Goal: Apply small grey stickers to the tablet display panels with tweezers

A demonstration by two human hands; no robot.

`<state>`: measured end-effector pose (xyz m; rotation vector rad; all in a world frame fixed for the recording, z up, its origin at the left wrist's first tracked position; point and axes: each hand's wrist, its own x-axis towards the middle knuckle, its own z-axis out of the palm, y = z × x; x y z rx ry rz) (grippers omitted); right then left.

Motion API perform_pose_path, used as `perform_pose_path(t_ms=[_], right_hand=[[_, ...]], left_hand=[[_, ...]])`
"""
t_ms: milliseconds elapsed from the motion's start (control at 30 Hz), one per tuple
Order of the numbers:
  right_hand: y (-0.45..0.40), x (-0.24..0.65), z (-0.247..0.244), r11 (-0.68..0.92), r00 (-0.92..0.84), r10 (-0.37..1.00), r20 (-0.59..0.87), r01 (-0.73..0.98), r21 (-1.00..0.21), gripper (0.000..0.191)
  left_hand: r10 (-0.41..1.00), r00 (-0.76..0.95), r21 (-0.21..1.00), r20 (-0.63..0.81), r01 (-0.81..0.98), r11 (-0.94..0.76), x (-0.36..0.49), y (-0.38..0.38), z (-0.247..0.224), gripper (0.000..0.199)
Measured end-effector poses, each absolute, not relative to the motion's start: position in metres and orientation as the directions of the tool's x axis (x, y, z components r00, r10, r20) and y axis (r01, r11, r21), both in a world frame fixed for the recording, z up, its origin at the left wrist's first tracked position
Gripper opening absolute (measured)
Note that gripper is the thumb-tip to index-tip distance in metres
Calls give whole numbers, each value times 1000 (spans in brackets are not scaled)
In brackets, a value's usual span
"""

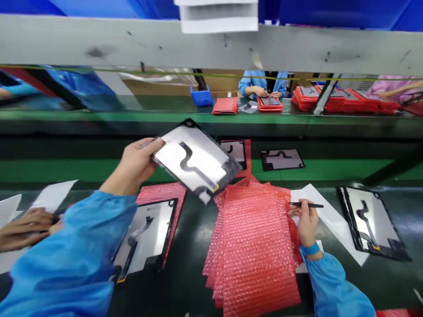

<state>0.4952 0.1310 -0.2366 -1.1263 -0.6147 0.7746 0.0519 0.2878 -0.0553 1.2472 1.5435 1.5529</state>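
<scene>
My left hand [137, 165] grips a tablet screen panel [205, 152] by its left edge. The panel is held tilted in the air, silver back towards me, with a black flex cable across it. Thin black tweezers [315, 205] are pinched in my right hand [307, 222], which is at the right edge of a fanned pile of red bubble-wrap bags [257, 251]. White sheets [340, 224] lie beside that hand. Below my left forearm, another screen panel [155, 226] rests on a red bubble-wrap bag [161, 192].
Stacked panels [373, 215] lie at the right. Farther back are one panel [282, 159] and another on red wrap [239, 152]. A co-worker's hand [26, 226] is at the left near white sheets. A metal shelf beam [132, 44] spans above; another person [264, 86] works across the line.
</scene>
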Motion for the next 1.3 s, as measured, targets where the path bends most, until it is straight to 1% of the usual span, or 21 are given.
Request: perform_pose_path(t_ms=[67,133,233,333,400,500,533,600,633,667,700,733,800,833,900,933,1000,1067,1167,1300], right_hand=[[131,495,-233,240,590,805,54,-241,-940,49],[131,497,-231,247,593,803,60,-240,-939,48],[130,507,-228,243,608,791,59,-225,-944,47],[125,523,-225,244,597,799,69,-218,-945,46],[117,537,-221,230,569,819,77,-202,-952,46],[99,559,-216,147,494,867,61,-137,-980,47],[93,566,-215,108,463,885,45,-109,-988,47],[84,578,-215,30,403,915,5,-56,-998,49],[81,583,-215,-5,381,924,-18,-35,-999,50],[80,587,-217,-36,364,931,-39,-16,-999,51],[80,590,-218,-62,349,935,-57,2,-998,51],[82,592,-221,-83,336,939,-71,22,-996,51],[87,594,-225,-111,318,944,-87,61,-992,51],[90,594,-227,-120,316,945,-90,77,-990,52],[94,593,-230,-130,324,942,-93,95,-987,52],[94,593,-231,-133,331,939,-94,98,-986,52],[94,593,-233,-138,343,934,-97,95,-986,53],[92,592,-233,-139,350,931,-99,92,-986,53],[88,592,-233,-135,345,934,-93,101,-986,49],[94,596,-225,-107,333,941,-59,127,-986,46]], left_hand=[[972,-217,987,91,152,-58,90,268,-67,47],[1000,-26,986,-15,164,19,131,248,-88,55],[963,232,963,-141,259,78,185,231,-125,53],[904,377,930,-201,362,55,215,229,-156,47],[897,396,905,-197,425,11,219,232,-167,45],[935,330,853,-126,517,-68,211,233,-168,39],[952,297,831,-77,546,-103,209,231,-164,37],[959,266,757,96,606,-244,211,219,-155,33],[935,298,704,193,621,-344,217,209,-150,31],[890,364,649,274,613,-450,225,198,-146,28],[829,456,602,324,577,-553,237,185,-143,26],[759,562,582,329,513,-632,252,171,-142,26],[613,742,585,271,379,-717,286,145,-147,30],[546,803,569,237,341,-748,304,133,-152,36],[456,873,491,174,325,-808,337,117,-167,52],[439,887,440,143,341,-831,350,112,-176,59],[449,890,350,80,397,-849,369,106,-191,70],[474,880,300,27,445,-844,377,105,-202,77],[479,878,282,0,460,-842,377,104,-206,81],[479,878,282,-13,463,-840,379,108,-195,74]])
